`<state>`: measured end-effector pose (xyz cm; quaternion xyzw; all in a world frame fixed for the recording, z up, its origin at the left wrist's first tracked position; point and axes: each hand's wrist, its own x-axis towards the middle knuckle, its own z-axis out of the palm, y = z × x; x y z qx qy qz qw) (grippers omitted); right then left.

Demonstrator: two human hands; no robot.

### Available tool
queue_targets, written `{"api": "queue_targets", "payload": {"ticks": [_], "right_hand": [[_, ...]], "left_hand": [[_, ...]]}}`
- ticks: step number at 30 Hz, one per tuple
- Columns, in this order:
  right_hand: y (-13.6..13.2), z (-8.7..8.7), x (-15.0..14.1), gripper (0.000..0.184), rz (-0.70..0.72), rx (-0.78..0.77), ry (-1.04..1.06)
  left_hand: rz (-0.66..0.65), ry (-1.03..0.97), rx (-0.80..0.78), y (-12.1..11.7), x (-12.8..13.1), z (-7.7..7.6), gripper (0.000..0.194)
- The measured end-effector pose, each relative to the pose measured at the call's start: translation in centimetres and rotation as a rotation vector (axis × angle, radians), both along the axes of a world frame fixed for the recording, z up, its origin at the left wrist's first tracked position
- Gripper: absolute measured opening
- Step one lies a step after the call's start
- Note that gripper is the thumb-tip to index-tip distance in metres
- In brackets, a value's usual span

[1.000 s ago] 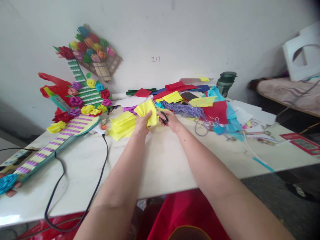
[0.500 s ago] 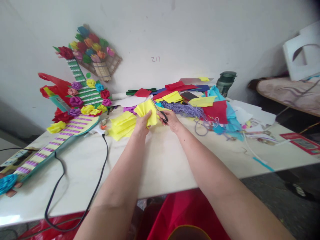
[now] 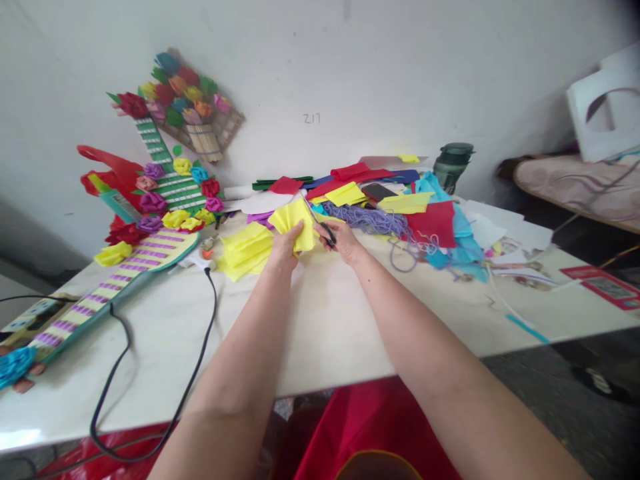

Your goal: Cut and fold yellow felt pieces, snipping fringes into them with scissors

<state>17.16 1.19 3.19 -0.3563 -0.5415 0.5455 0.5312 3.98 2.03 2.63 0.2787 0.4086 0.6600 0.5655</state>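
My left hand (image 3: 286, 245) is closed on a piece of yellow crepe paper (image 3: 291, 217), its thumb across the front. In my right hand (image 3: 343, 241) is a pair of scissors (image 3: 327, 233) with black handles. The blades point up and to the left, along the right edge of the yellow paper; whether they are parted I cannot tell. A stack of yellow paper (image 3: 245, 250) lies on the table just left of my left hand. Beyond my right hand lies a tangle of purple yarn (image 3: 373, 219).
Paper-flower crafts (image 3: 185, 190) lean at the left. A black cable (image 3: 210, 327) loops over the table's front edge (image 3: 325, 383). Red paper (image 3: 433, 223), blue paper (image 3: 463, 233), a phone (image 3: 379, 193) and a dark green bottle (image 3: 453, 167) are at the back right.
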Motion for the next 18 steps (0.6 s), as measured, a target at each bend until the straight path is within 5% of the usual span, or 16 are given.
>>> {"api": "queue_targets", "payload": {"ticks": [18], "right_hand": [[0.3, -0.24, -0.06, 0.037, -0.007, 0.026, 0.035]], "left_hand": [[0.022, 0.02, -0.03, -0.21, 0.04, 0.26, 0.036]]}}
